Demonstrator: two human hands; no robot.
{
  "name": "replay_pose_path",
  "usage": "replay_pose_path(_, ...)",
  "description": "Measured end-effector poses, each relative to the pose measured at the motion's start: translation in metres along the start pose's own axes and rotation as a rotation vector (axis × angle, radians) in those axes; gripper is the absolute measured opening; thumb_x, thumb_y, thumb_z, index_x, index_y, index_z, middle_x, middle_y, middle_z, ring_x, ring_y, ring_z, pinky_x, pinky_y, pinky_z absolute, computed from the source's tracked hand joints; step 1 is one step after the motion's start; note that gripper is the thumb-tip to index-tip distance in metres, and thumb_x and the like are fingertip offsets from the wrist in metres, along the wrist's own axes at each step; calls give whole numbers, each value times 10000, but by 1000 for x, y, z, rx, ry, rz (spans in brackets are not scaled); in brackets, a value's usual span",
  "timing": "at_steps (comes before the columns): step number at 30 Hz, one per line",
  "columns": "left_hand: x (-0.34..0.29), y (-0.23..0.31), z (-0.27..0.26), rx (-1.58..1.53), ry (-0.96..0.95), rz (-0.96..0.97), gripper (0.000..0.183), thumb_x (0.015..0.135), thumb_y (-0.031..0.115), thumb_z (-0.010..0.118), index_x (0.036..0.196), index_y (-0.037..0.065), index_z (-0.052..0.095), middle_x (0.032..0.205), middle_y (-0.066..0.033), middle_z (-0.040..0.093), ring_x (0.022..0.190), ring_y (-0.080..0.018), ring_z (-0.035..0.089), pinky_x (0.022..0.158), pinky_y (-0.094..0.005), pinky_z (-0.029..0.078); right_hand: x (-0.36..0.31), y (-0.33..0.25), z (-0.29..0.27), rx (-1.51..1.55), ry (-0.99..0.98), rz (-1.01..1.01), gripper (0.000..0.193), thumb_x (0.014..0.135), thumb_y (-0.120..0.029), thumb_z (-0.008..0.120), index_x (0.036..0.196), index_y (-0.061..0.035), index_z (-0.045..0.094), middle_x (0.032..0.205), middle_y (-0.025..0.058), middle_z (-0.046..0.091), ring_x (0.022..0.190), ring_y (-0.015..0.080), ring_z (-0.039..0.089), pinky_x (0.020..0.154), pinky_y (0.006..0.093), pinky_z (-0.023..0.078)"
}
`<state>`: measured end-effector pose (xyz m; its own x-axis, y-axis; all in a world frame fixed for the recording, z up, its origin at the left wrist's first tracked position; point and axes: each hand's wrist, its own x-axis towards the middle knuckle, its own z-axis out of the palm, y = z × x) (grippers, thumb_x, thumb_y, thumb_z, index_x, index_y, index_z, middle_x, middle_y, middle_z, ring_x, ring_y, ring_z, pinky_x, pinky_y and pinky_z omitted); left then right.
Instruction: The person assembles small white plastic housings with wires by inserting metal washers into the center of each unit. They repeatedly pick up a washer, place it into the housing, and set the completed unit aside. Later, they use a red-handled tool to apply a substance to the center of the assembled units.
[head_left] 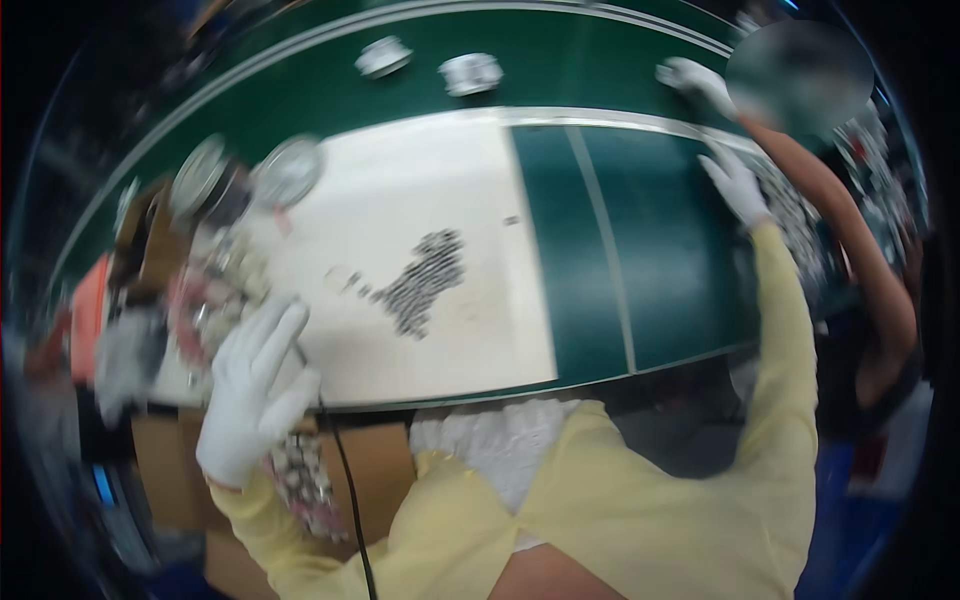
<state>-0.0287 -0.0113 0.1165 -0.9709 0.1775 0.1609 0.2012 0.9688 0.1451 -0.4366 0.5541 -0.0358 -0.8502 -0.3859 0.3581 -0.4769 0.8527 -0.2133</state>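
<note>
— Where's the left hand?

— At the near edge of the pale work board, white-gloved, fingers spread wide and holding nothing. A black cable runs down right beside its wrist, and a jumble of small parts lies just above its fingertips.

— And the heap of little dark pieces?

— On the board, up and to the right of that hand, apart from it, untouched.

— The right hand?

— Stretched far out over the green table, well away from the heap, near a tray of small pieces. It's too blurred; I can't tell whether it grips anything.

— Whose glove is beyond it?

— Another person's gloved hand, just past the right hand, towards two white round parts on the green belt.
</note>
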Motion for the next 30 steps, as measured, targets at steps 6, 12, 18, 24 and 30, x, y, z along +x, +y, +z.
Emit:
replay_pose_path(6, -43, -38, 9, -28, 242, -210, 537, 828, 153, 693, 1336, 13, 589, 1347, -197, 594, 1251, -385, 546, 1067, -463, 409, 29, -274, -41, 537, -89, -587, 370, 965, -145, 622, 1314, -22, 623, 1190, 178, 701, 997, 324, 699, 852, 364, 539)
replay_pose_path(12, -4, -30, 45, 24, 130, -16, 493, 806, 217, 709, 1245, 25, 595, 1240, -162, 615, 1159, -349, 587, 960, -448, 465, 42, -455, 33, 493, -314, -1223, 432, 910, -286, 673, 1249, -23, 618, 1115, 196, 653, 998, 397, 637, 860, 444, 524)
replay_pose_path(18, 5, -35, 78, 27, 169, 7, 615, 782, 239, 744, 1335, 42, 562, 1276, -183, 606, 1166, -352, 583, 951, -442, 466, 26, -461, 39, 599, -526, -1075, 471, 910, -309, 672, 1269, -14, 600, 1134, 204, 647, 995, 403, 635, 862, 446, 524)
replay_pose_path(24, 53, -53, 97, 113, 62, -17, 229, 833, 207, 701, 1026, 105, 633, 919, -77, 631, 835, -286, 644, 713, -423, 512, 53, -339, 37, 391, -106, -604, 498, 939, -326, 644, 1340, -37, 587, 1218, 215, 646, 1090, 405, 634, 946, 425, 519)
replay_pose_path(30, 61, -74, 121, 179, 126, -40, 91, 848, 180, 672, 902, 108, 660, 819, -86, 636, 768, -286, 649, 672, -410, 512, 56, -264, 10, 462, -106, -167, 461, 1009, -300, 602, 1367, -11, 578, 1240, 195, 676, 1151, 272, 653, 993, 327, 486)
